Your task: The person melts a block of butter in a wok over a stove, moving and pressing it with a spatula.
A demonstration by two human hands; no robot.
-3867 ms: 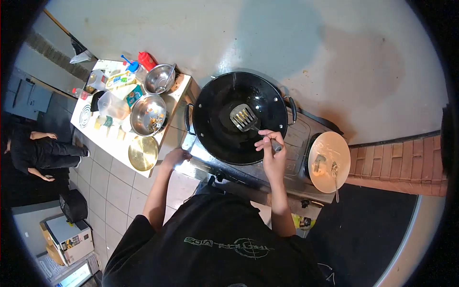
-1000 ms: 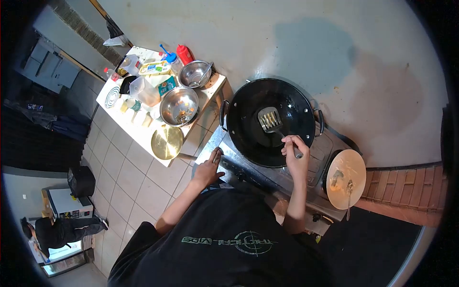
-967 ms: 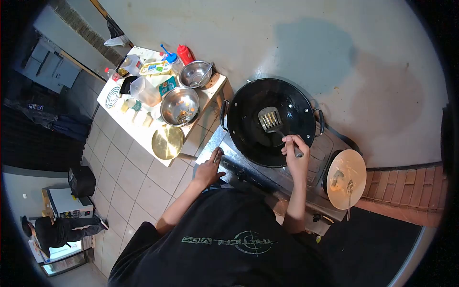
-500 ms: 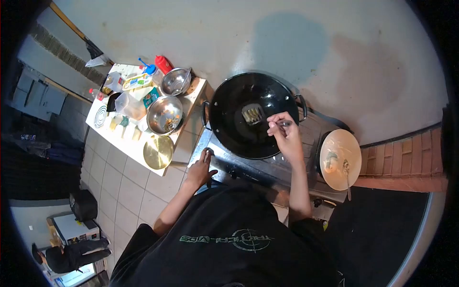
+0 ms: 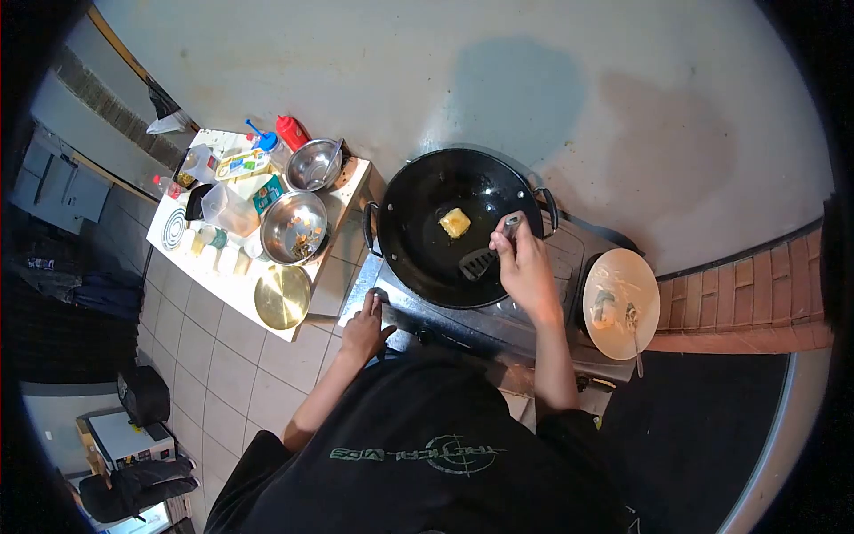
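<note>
My right hand (image 5: 530,274) is closed around the handle of a slotted spatula (image 5: 479,263), whose blade lies low inside a black wok (image 5: 418,258). Near the wok's middle sits a golden, squarish piece of food (image 5: 455,223), apart from the blade. The wok rests on a stove (image 5: 409,322). At the stove's front left corner is my left hand (image 5: 362,335), fingers stretched out and thumb apart. Its fingertips are by a small dark part there; whether they touch it I cannot tell.
A pale bowl (image 5: 642,303) with a spoon stands right of the wok. On the left, a table (image 5: 283,326) bears two metal bowls, a golden lid (image 5: 283,297), a red squeeze bottle (image 5: 291,133) and plastic containers. Another person (image 5: 116,495) is far off at lower left.
The spatula blade has come off the food, back toward me, and now lies lower in the wok. The food now shows its golden top. My left hand stays at the stove corner.
</note>
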